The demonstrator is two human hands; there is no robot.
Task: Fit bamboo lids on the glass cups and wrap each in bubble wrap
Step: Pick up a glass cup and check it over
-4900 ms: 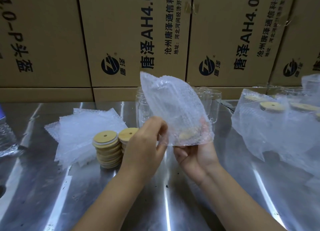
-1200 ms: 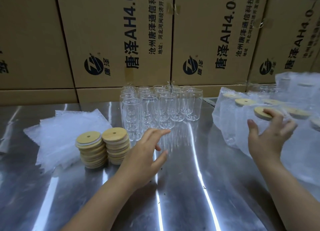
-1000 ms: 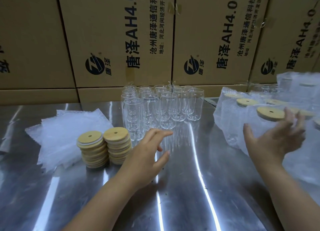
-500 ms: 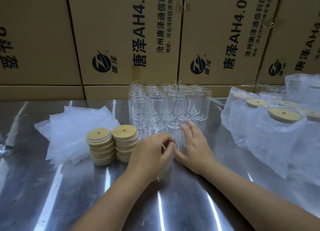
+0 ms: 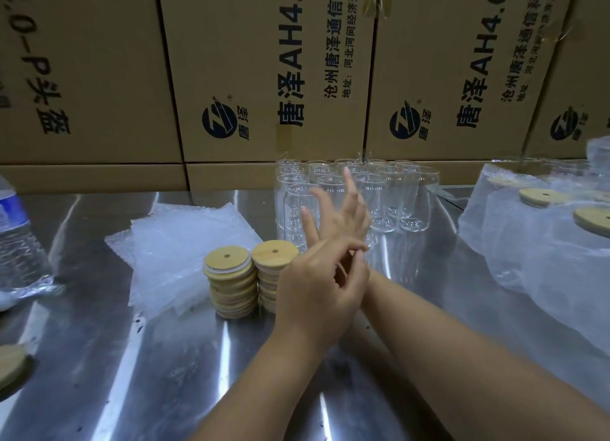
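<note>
Several empty glass cups (image 5: 396, 193) stand grouped at the back middle of the steel table (image 5: 132, 374). In front of them on the left are two stacks of bamboo lids (image 5: 227, 269), and a pile of bubble wrap sheets (image 5: 178, 252) lies further left. My right hand (image 5: 343, 212) is raised in front of the cups with its fingers spread and holds nothing. My left hand (image 5: 313, 295) lies against the base of my right hand with its fingers loosely bent across it; it also holds nothing and hides part of the right lid stack.
Wrapped cups with lids (image 5: 544, 242) lie heaped at the right. A plastic water bottle (image 5: 16, 242) stands at the left edge, and a loose bamboo lid (image 5: 10, 364) lies at the lower left. Printed cardboard boxes (image 5: 264, 60) wall off the back.
My right hand left the wrapped cup on the heap at the right, came to the middle and rose with spread fingers. My left hand closed in against it.
</note>
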